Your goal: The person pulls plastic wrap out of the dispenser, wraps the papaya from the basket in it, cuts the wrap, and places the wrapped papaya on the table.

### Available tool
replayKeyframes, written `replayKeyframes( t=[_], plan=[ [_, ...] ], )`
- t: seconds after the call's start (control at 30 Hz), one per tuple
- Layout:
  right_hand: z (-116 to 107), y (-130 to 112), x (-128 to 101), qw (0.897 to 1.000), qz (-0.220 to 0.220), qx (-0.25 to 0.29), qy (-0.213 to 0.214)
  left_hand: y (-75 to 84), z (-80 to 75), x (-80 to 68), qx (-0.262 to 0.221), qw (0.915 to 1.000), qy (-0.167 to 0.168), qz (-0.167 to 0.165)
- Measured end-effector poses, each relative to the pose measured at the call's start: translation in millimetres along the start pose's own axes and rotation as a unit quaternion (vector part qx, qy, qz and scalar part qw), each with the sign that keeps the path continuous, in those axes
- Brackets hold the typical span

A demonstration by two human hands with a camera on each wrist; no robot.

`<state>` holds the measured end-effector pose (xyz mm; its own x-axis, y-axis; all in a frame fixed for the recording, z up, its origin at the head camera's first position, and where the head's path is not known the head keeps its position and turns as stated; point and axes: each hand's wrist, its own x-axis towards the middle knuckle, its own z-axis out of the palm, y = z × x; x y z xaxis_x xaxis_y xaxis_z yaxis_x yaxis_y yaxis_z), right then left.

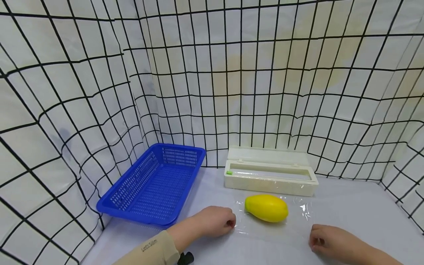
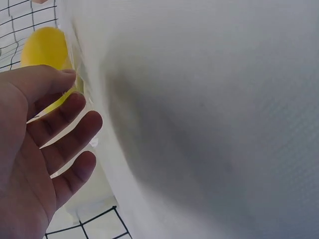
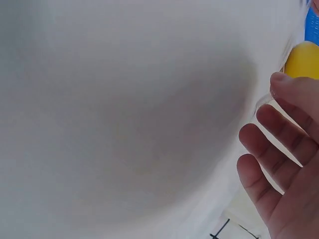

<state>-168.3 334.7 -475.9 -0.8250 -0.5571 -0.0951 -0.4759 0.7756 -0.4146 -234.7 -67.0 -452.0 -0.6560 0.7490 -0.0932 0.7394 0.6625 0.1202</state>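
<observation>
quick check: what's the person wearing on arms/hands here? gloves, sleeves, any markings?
No gloves: both hands bare. The left hand comes out of a beige sleeve with small dark lettering near the cuff, and a black object shows under that wrist. The right hand and its visible forearm are uncovered.

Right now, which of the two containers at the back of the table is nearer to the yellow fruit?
The white dispenser box: it sits directly behind the yellow fruit, while the blue basket stands farther left.

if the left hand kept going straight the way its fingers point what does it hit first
Probably the yellow fruit: the left hand sits at the edge of the clear film, fingers aimed right toward it. Depth is unclear.
</observation>
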Motion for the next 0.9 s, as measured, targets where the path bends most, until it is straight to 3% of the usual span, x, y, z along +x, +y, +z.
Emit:
replayKeyframes(
  t=[0.2,0.43,0.7,0.9],
  plan=[
    [-15.4,-2.4,-1.0,1.000,-0.001,-0.010,0.005,-1.2,-6.6,-0.6,-0.054,0.9978,0.004,-0.038],
    [-35.0,-2.3,0.6,1.000,-0.004,0.006,0.024,-4.4,-6.8,1.0,-0.099,0.9917,0.050,-0.065],
    [-50.1,1.3,7.2,0.997,-0.001,0.026,0.079,-9.1,-7.2,12.0,-0.160,0.9760,0.105,-0.103],
    [-54.4,4.3,17.0,0.992,0.044,0.071,0.090,-17.3,-8.9,24.8,-0.216,0.9615,0.113,-0.127]
  ],
)
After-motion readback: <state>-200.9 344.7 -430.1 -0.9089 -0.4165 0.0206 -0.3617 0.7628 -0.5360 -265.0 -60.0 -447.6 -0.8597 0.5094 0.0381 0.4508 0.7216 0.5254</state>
